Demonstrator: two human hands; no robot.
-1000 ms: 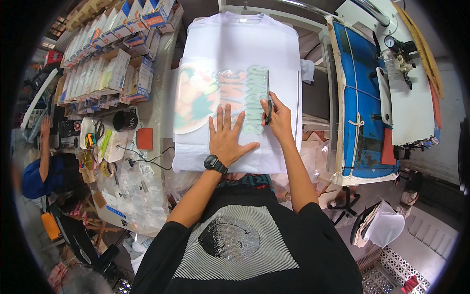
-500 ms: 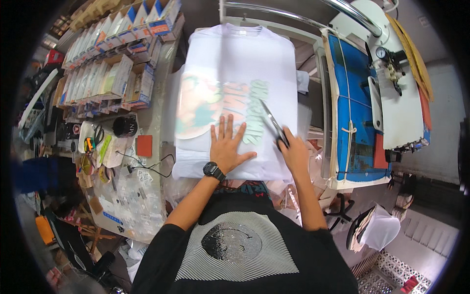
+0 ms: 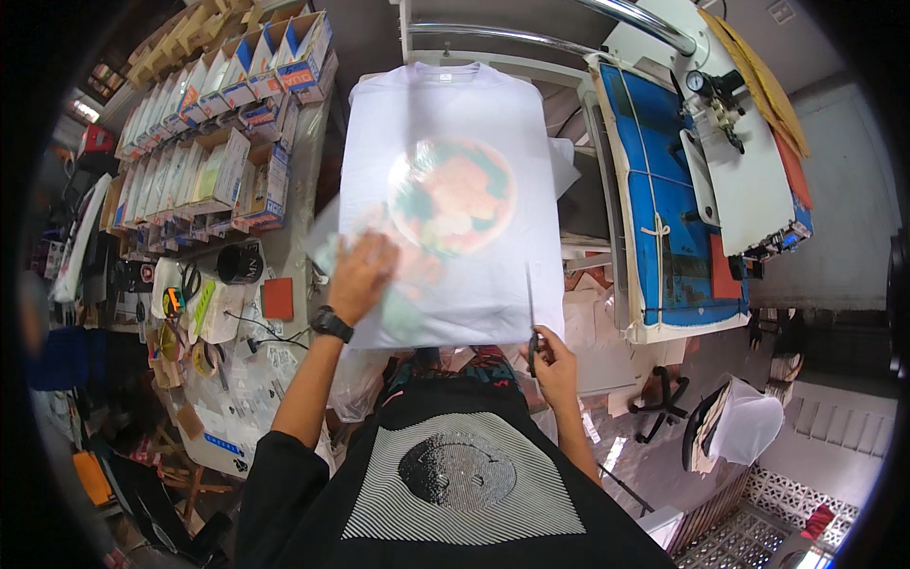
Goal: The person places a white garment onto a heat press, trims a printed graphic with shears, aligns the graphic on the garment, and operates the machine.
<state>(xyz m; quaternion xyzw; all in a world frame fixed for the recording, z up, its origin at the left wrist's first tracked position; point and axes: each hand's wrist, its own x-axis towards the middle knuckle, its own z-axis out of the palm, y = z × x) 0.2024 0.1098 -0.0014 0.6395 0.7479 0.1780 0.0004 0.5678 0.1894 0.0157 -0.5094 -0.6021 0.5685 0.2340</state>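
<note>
A white T-shirt (image 3: 379,133) lies flat in front of me, its collar at the far end. On it rests a clear transfer film (image 3: 455,194) with a round print in peach, green and pink; its nearer part, with more colour, is blurred. Over the film's left side is my left hand (image 3: 365,275), wearing a black watch (image 3: 331,323). Its fingers are smeared by motion, so their grip does not show. Near the shirt's front right corner, my right hand (image 3: 555,365) is closed round the black handles of the scissors (image 3: 531,313), whose blades point away from me.
At the left, a worktable holds rows of cardboard boxes (image 3: 209,171) filled with sheets, a black mug (image 3: 241,264) and a red square (image 3: 278,299). To the right stands a press with a blue cloth-edged pad (image 3: 635,190) and a pressure gauge (image 3: 699,82). A metal bar (image 3: 502,33) crosses behind the shirt.
The film has turned, and its round print has moved from the shirt's left side to the middle. My left hand has shifted left and lifted from lying flat. My right hand drew the scissors nearer.
</note>
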